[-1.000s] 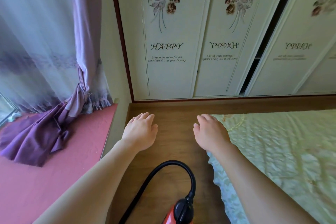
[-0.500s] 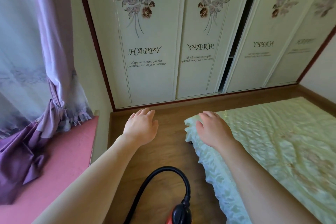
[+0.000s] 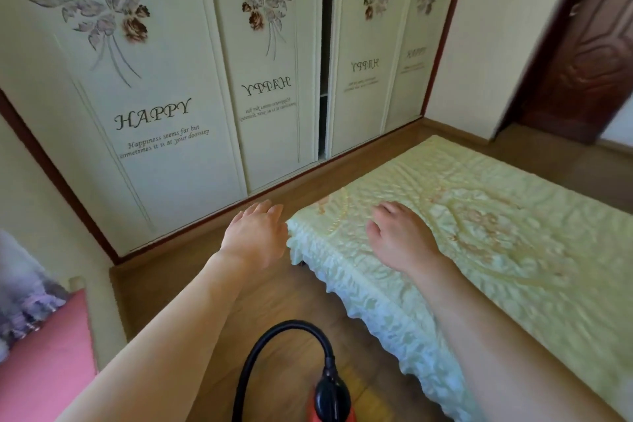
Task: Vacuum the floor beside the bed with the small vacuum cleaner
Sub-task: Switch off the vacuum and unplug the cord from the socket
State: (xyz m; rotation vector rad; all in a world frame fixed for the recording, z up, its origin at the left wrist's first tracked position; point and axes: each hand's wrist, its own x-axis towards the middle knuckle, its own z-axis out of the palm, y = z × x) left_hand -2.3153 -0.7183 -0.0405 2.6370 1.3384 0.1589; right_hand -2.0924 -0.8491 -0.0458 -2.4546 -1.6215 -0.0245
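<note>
While both hands are spread open and hold nothing, vacuuming appears not yet begun. The vacuum cleaner (image 3: 330,397) sits on the floor (image 3: 274,298) below and behind the left hand (image 3: 255,236). The right hand (image 3: 400,236) hovers over the bed (image 3: 496,250). Working room is a narrow strip bounded by the bed frill, wardrobe doors (image 3: 164,120) and pink ledge (image 3: 44,363).

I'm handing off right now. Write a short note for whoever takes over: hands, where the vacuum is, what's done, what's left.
Left hand: open, empty, over the floor by the bed's corner.
Right hand: open, empty, over the bedspread.
Vacuum cleaner: on the floor at the bottom edge of view, black hose arching up; nobody holds it.
Done: nothing visible.
Left: pick up the vacuum and clean the floor strip beside the bed.
</note>
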